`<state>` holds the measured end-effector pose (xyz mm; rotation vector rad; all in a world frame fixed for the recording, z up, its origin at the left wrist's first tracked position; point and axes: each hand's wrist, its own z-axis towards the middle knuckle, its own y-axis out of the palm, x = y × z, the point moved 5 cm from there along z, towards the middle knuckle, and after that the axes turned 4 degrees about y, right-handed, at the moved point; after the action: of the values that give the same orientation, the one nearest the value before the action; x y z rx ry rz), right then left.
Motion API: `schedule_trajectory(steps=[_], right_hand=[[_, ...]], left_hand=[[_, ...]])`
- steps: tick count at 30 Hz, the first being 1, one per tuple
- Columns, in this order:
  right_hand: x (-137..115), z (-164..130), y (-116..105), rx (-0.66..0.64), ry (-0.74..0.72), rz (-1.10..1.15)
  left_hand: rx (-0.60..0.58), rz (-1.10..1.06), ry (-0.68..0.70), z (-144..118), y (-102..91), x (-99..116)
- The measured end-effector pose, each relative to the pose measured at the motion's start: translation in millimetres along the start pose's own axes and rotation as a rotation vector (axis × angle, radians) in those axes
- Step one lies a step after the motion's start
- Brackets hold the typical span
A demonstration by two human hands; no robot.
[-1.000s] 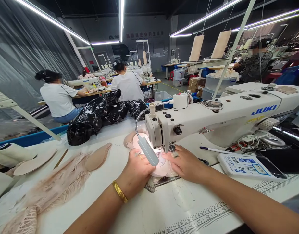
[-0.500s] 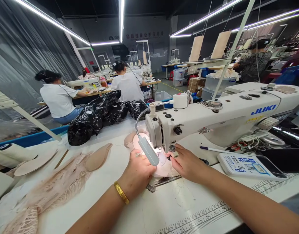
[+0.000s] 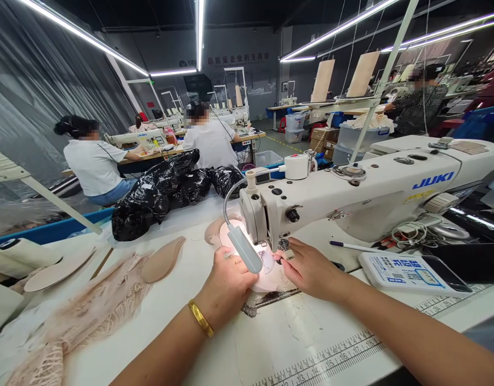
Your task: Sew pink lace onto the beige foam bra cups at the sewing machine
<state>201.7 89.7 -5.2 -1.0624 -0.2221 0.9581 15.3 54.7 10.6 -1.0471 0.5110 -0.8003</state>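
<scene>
We had the pale padded piece [image 3: 268, 276] under the needle of the sewing machine [image 3: 351, 195], centre frame. Our left hand [image 3: 226, 281] lay flat, pressing it to the worktop [image 3: 295, 343]; our right hand [image 3: 311, 268] pinched its edge. Stitching looked under way, with more lace [image 3: 89, 311] waiting lower left.

black plastic bags [image 3: 166, 190] behind table; pen [image 3: 353, 247], phone [image 3: 415, 273] right; lace pile [image 3: 86, 311] left; 2 coworkers beyond.

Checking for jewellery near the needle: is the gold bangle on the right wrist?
No, the gold bangle sits on the wrist of the left hand; the right hand has a bare wrist.
</scene>
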Motion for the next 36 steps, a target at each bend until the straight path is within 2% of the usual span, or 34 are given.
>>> schedule_trajectory(steps=[5,8,11,14,23,28,33,36], right_hand=[[-2.6,-1.3,-4.3,-0.014,-0.05,-0.001],[-8.1,-4.2,-4.0,-0.133,-0.139,0.063],[-13.6,-7.1,-1.4,-0.258,-0.198,0.122],[-14.7,-7.1,0.9,-0.289,-0.187,0.128],[-8.7,-3.1,10.1,-0.261,-0.067,0.077],[-9.1,1.2,12.4,-0.244,-0.002,0.051],[-10.6,3.1,13.9,-0.226,0.003,0.039],[-9.5,1.0,16.3,-0.235,0.012,0.033]], left_hand=[[-0.019,0.003,-0.013,0.3,-1.3,3.6],[-0.066,-0.027,-0.055,-1.7,-0.8,18.8],[-0.062,-0.042,-0.057,-4.3,-1.8,36.1],[-0.054,-0.032,-0.065,-4.0,-2.3,40.5],[-0.127,-0.03,-0.01,4.5,0.8,14.7],[-0.12,-0.079,0.008,6.8,-1.7,-1.2],[-0.185,-0.113,-0.09,8.4,1.2,-17.3],[-0.084,-0.053,-0.198,13.3,-8.6,-40.2]])
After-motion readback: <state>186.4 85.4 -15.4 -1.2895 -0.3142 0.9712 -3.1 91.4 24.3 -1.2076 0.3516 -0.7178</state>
